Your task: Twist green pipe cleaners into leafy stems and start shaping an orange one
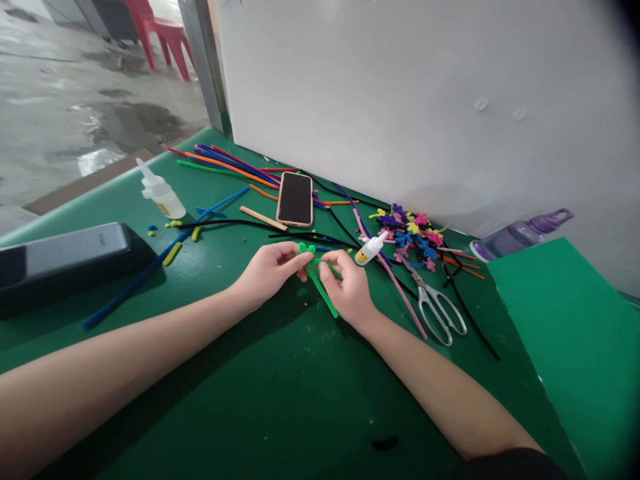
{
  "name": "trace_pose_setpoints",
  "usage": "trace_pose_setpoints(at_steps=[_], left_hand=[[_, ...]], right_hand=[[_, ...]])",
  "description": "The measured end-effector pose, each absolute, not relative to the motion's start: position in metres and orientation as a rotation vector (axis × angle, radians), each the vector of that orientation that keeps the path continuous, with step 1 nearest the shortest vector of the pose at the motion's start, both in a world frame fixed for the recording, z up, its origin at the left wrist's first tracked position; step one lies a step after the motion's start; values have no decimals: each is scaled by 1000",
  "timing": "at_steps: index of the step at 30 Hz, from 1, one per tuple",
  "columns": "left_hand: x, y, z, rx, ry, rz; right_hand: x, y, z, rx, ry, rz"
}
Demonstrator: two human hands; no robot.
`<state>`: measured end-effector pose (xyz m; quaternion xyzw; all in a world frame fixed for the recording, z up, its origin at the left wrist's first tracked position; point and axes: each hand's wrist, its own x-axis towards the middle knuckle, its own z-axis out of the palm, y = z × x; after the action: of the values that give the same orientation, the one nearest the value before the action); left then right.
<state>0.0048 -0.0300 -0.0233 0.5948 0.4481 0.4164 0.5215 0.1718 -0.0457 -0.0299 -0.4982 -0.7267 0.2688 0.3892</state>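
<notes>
Both my hands meet over the green table [280, 400] on a green pipe cleaner [323, 293]. My left hand [270, 270] pinches its looped top end between thumb and fingertips. My right hand [347, 287] is closed round the stem, whose free end sticks out below the palm. A small white glue bottle [371, 248] lies on its side just beyond my right hand. A pile of small coloured pipe-cleaner flowers [413, 233] sits behind it.
Scissors [437, 310] lie to the right, beside a long pink pipe cleaner [385, 267]. A phone [295, 198], loose coloured pipe cleaners [230, 163], a wooden stick [263, 218] and a larger glue bottle [160, 193] lie farther back. A black box [65, 260] sits left, a purple bottle [520, 235] right.
</notes>
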Motion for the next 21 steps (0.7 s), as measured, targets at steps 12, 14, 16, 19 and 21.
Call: trace_pose_setpoints(at_steps=[12,14,16,19,21], left_hand=[[3,-28,-29,1521,1062,870],[2,-28,-29,1543,1033,855],[3,-28,-29,1554,1013,854],[3,-29,-28,1508,992,873],[3,-30,-27,1461,992,914]], right_hand=[[173,-48,-31,-1272,-1940,450],[173,-49,-32,-1274,-1960,421],[173,-50,-33,-1280,-1971,398],[172,-49,-33,-1296,-1955,434],[171,-48,-31,-1296,-1898,502]])
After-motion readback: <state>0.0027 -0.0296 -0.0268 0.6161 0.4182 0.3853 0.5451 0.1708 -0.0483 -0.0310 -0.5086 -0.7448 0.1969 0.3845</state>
